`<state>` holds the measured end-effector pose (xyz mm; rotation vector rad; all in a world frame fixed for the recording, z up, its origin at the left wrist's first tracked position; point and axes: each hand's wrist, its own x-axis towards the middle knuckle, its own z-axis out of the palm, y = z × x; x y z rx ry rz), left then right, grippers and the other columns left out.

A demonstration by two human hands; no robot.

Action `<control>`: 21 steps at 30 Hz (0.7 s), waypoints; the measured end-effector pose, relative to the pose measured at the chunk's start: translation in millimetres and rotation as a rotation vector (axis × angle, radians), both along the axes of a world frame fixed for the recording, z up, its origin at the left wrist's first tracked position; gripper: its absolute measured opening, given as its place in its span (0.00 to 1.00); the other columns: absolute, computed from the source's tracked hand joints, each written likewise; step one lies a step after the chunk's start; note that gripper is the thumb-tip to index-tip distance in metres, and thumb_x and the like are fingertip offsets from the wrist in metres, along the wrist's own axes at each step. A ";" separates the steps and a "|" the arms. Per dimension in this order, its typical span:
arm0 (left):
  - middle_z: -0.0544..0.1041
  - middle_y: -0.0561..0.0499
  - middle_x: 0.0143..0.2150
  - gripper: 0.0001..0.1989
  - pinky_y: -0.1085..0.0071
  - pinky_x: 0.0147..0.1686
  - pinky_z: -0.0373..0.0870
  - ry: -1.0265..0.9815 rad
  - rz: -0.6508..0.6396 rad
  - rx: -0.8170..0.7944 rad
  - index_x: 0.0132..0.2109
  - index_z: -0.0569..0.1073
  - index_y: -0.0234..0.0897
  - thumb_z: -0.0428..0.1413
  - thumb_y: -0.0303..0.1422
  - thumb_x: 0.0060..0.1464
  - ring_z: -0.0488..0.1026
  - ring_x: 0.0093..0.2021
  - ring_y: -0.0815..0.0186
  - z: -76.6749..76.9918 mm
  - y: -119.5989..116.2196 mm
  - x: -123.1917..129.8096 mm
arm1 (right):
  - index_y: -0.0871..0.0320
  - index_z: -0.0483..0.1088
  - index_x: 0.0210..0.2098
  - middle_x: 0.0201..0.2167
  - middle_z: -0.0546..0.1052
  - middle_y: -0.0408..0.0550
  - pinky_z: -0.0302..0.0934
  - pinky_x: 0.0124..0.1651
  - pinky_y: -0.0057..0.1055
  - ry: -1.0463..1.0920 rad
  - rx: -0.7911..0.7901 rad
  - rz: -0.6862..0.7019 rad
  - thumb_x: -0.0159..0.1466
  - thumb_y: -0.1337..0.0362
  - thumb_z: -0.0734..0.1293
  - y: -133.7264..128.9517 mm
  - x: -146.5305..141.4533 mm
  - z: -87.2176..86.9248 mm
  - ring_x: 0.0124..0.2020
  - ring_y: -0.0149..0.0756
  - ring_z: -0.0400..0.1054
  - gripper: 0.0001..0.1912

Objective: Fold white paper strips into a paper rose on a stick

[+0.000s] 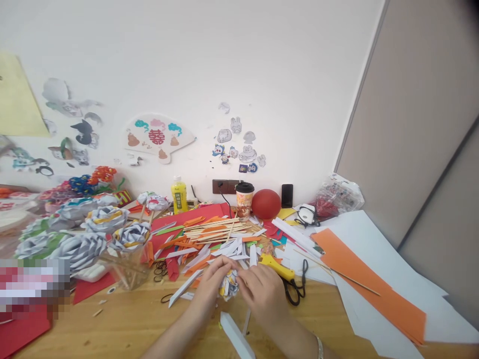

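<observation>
Between my two hands is a small folded-paper flower (229,285) in white, grey and yellow, low in the middle of the head view. My left hand (212,285) holds it from the left, fingers curled at its upper edge. From the right, my right hand (262,288) pinches the flower's edge with thumb and fingers. A thin stick (246,321) shows below the flower; whether it joins the flower is hidden. Beneath my hands a folded white paper strip (236,337) lies on the wooden table. Just beyond my right hand rests a yellow glue gun (277,267) with a black cord.
Finished paper flowers (80,247) crowd the left side. Wooden sticks (215,230) and folded strips lie ahead, before a yellow bottle (179,195), a lidded cup (244,201) and a red balloon (266,203). Orange paper (368,284) covers white sheets (441,311) at right.
</observation>
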<state>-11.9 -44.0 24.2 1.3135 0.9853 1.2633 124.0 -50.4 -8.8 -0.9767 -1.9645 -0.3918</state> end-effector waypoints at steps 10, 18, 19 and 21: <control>0.69 0.52 0.26 0.10 0.72 0.36 0.60 0.080 -0.027 0.062 0.24 0.69 0.40 0.48 0.37 0.47 0.65 0.33 0.60 -6.9 3.4 -1.5 | 0.58 0.67 0.28 0.21 0.69 0.44 0.53 0.28 0.28 0.147 -0.081 0.016 0.63 0.65 0.57 -1.0 -3.0 1.2 0.25 0.32 0.63 0.10; 0.68 0.52 0.25 0.09 0.72 0.35 0.60 0.101 -0.033 0.063 0.23 0.68 0.40 0.47 0.36 0.46 0.65 0.32 0.60 -6.1 2.1 -3.1 | 0.57 0.68 0.28 0.23 0.70 0.44 0.54 0.29 0.27 0.196 -0.204 0.112 0.62 0.62 0.59 0.1 -0.8 1.1 0.26 0.32 0.63 0.10; 0.69 0.52 0.25 0.09 0.72 0.35 0.60 0.098 -0.034 0.065 0.23 0.68 0.40 0.47 0.35 0.47 0.65 0.32 0.60 -5.7 1.9 -3.3 | 0.57 0.68 0.28 0.23 0.70 0.43 0.55 0.28 0.26 0.233 -0.259 0.133 0.61 0.61 0.61 0.8 -0.3 0.9 0.26 0.32 0.63 0.09; 0.70 0.52 0.26 0.10 0.72 0.35 0.60 0.096 -0.042 0.077 0.23 0.69 0.39 0.47 0.35 0.47 0.66 0.33 0.60 -5.0 1.9 -3.5 | 0.57 0.68 0.28 0.23 0.70 0.42 0.55 0.27 0.25 0.343 -0.418 0.170 0.58 0.61 0.64 3.1 0.4 0.3 0.24 0.30 0.62 0.07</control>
